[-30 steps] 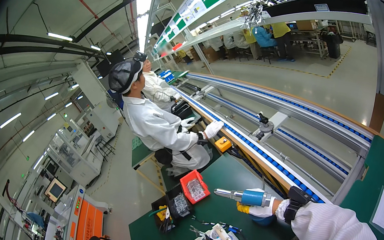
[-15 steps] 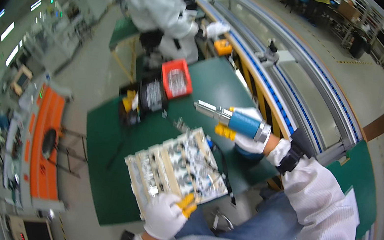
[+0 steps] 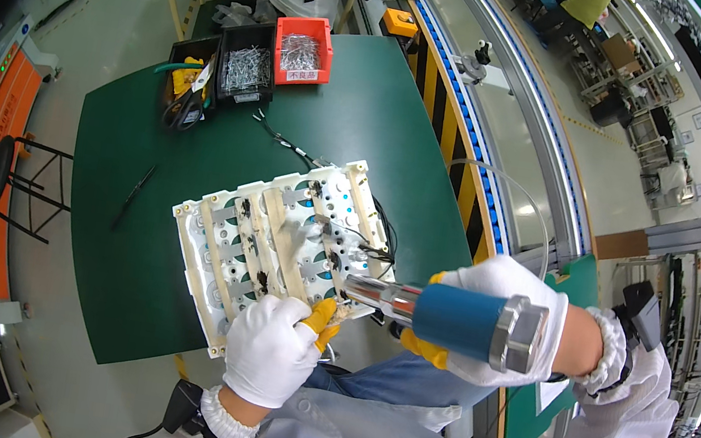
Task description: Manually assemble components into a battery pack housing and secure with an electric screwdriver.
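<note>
My right hand [image 3: 508, 283], in a white glove with yellow fingertips, grips a blue power screwdriver [image 3: 455, 319] with a long metal nose. Its tip points left over the near right part of a white and beige battery module panel [image 3: 280, 236]. Whether the tip touches the panel is hard to see. My left hand [image 3: 270, 347], gloved likewise, is closed at the panel's near edge, thumb and finger pinched beside the tool tip; what they hold is hidden. Black cables [image 3: 385, 242] run along the panel's right side.
The panel lies on a green table [image 3: 142, 279]. Toward the back stand a red bin [image 3: 320, 49] and a black bin [image 3: 245, 76] of metal parts, plus a bin with yellow-handled tools [image 3: 184, 90]. A black pen-like tool [image 3: 135, 196] lies left. A conveyor [image 3: 507, 143] runs along the right; a co-worker sits beyond.
The screwdriver has come down and nearer, from above the table's right side to the panel's near right part. My left hand has moved along the near edge toward its tip. The view has shifted.
</note>
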A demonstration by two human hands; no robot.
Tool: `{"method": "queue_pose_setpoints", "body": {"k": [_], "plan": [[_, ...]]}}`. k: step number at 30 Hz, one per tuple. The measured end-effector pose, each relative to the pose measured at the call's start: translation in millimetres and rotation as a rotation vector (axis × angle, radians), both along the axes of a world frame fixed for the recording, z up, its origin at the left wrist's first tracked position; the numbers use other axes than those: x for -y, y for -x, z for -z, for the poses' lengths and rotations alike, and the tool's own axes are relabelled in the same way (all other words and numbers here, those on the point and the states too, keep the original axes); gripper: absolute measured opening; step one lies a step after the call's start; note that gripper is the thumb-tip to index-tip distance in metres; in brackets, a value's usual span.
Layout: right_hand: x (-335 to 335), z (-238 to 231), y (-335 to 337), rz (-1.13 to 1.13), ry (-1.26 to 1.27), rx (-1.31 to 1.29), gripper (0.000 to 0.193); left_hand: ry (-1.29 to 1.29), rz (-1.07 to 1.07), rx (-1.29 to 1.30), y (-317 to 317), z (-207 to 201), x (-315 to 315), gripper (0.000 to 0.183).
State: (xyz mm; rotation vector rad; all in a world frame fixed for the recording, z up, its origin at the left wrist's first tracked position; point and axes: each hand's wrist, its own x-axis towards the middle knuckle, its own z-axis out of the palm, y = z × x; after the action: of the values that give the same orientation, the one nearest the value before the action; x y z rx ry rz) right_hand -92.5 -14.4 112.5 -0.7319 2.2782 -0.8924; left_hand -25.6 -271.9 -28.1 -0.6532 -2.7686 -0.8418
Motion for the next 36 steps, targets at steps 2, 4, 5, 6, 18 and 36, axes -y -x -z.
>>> {"method": "queue_pose_setpoints", "body": {"k": [2, 4, 5, 6, 18, 36], "plan": [[10, -18, -5, -0.086, -0.113, -0.158, 0.016, -0.015, 0.011, 0.033, -1, 2, 1, 0.013], [8, -7, -13, -0.097, -0.068, -0.186, 0.016, -0.028, -0.006, 0.05, 0, 6, 1, 0.013], [9, -4, -17, -0.097, -0.011, -0.215, 0.016, -0.028, -0.013, 0.067, 0, 9, 0, 0.013], [9, -8, -21, -0.065, -0.096, -0.121, 0.011, -0.037, -0.016, 0.067, -1, 11, 1, 0.013], [29, 4, -19, -0.077, -0.313, 0.041, 0.025, -0.078, 0.004, -0.003, 1, 15, 4, 0.013], [50, 4, 33, -0.178, -0.486, -0.012, 0.024, -0.166, -0.199, 0.018, 4, -22, 46, 0.023]]}}
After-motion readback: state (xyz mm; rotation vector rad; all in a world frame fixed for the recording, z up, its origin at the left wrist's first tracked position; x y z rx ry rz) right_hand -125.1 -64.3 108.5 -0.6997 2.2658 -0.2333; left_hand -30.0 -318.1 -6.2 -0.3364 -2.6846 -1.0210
